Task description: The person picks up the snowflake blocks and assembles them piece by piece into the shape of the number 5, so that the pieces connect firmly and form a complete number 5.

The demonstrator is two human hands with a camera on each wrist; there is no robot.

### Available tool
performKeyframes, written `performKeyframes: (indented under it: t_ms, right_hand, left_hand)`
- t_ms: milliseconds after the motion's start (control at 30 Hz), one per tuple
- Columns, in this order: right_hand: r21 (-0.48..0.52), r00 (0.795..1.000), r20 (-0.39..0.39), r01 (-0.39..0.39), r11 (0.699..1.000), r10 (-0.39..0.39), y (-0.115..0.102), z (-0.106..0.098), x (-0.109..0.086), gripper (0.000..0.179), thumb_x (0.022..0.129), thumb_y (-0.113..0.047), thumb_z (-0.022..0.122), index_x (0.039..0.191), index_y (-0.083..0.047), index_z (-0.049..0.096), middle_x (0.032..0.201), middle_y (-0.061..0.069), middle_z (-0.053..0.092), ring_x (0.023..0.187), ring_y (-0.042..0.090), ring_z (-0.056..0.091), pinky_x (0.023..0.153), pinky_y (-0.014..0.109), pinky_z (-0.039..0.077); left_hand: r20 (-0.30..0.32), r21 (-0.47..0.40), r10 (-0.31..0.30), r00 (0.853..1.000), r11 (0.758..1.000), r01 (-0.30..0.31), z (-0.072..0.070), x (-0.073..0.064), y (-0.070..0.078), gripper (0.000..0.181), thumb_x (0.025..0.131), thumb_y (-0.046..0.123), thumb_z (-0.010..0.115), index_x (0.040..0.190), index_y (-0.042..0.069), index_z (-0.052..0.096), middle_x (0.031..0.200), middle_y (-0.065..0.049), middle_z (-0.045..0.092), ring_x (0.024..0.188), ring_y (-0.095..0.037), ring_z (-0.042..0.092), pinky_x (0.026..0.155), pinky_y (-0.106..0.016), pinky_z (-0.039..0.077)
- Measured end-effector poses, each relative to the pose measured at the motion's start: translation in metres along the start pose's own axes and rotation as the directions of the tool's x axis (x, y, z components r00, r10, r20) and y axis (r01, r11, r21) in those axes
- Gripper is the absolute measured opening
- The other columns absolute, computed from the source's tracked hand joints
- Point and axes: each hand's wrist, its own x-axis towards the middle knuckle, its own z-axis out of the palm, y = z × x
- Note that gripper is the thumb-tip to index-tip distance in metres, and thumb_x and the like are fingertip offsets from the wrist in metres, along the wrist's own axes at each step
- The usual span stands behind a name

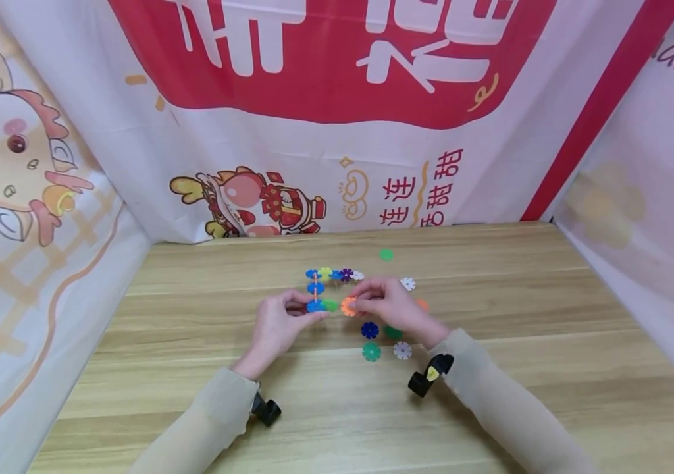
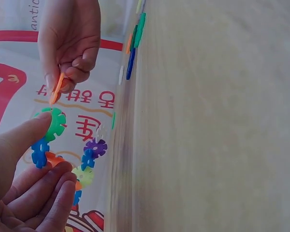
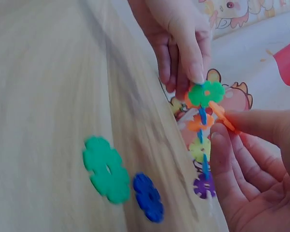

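Grip clamped, my left hand (image 1: 278, 324) pinches the near end of a bent chain of notched, flower-shaped plastic discs (image 1: 315, 288) over the wooden table (image 1: 195, 316). Its left column runs away from me, its far row rightward to a white disc (image 1: 359, 275); the near green end disc (image 1: 330, 305) points right. Just apart, my right hand (image 1: 390, 305) pinches a round, notched orange plastic disc (image 1: 346, 306), its right edge hidden by the grip. That hand also partly hides a loose orange disc (image 1: 423, 304).
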Motion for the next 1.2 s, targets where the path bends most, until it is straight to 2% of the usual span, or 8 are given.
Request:
performKeyframes:
  t_ms: [133,233,400,700,933,1200]
  right_hand:
    - [0.101,0.998,-0.011,-0.062,0.993,0.063,0.002,0.006,0.000,0.021,0.102,-0.010,0.072,0.121,-0.001,0.075,0.099,0.006,0.081,0.087,0.018,0.076,0.087,0.040,0.067]
    - [0.134,0.996,-0.012,-0.084,0.987,0.087,0.004,0.010,0.001,0.022,0.103,-0.011,0.072,0.121,0.000,0.075,0.097,0.004,0.081,0.085,0.016,0.075,0.085,0.037,0.067]
    - [0.156,0.995,-0.018,-0.098,0.983,0.102,0.006,0.013,0.002,0.023,0.102,-0.012,0.073,0.122,-0.001,0.075,0.096,0.001,0.081,0.083,0.015,0.075,0.083,0.034,0.067]
    - [0.176,0.991,-0.030,-0.126,0.976,0.133,0.003,0.018,0.002,0.021,0.102,-0.012,0.075,0.119,-0.001,0.075,0.095,0.002,0.081,0.083,0.016,0.076,0.089,0.043,0.067]
    - [0.204,0.985,-0.040,-0.158,0.966,0.169,0.004,0.021,0.001,0.020,0.102,-0.008,0.073,0.120,0.000,0.075,0.097,0.003,0.081,0.080,0.011,0.074,0.088,0.040,0.067]
    - [0.184,0.984,-0.045,-0.161,0.970,0.172,0.007,0.024,0.004,0.022,0.103,-0.009,0.071,0.121,0.002,0.075,0.102,0.009,0.081,0.080,0.011,0.074,0.087,0.036,0.066]
  left_hand:
    - [0.001,-0.006,0.003,1.000,1.000,-0.003,0.001,0.000,0.000,0.033,0.083,0.023,0.095,0.109,0.009,0.081,0.111,-0.008,0.082,0.097,-0.022,0.079,0.086,-0.034,0.067]
    - [0.000,-0.011,0.005,1.000,1.000,-0.005,0.001,-0.001,-0.001,0.032,0.083,0.022,0.095,0.108,0.008,0.081,0.110,-0.009,0.082,0.097,-0.022,0.079,0.085,-0.033,0.067]
    - [-0.007,-0.016,0.012,1.000,1.000,-0.012,0.001,-0.001,-0.001,0.032,0.082,0.020,0.096,0.107,0.008,0.080,0.109,-0.009,0.082,0.095,-0.023,0.079,0.083,-0.031,0.066]
    - [-0.012,-0.030,0.017,1.000,0.999,-0.017,0.002,-0.003,0.001,0.030,0.082,0.017,0.096,0.105,0.007,0.080,0.106,-0.010,0.082,0.094,-0.022,0.079,0.082,-0.029,0.066]
    - [-0.016,-0.021,0.015,1.000,1.000,-0.015,0.002,-0.004,0.001,0.028,0.081,0.016,0.096,0.103,0.006,0.081,0.104,-0.010,0.082,0.092,-0.021,0.078,0.080,-0.028,0.066]
    - [-0.003,-0.006,0.040,0.999,0.999,-0.040,0.001,-0.004,0.004,0.028,0.082,0.016,0.096,0.102,0.006,0.081,0.104,-0.010,0.082,0.092,-0.021,0.078,0.080,-0.028,0.066]
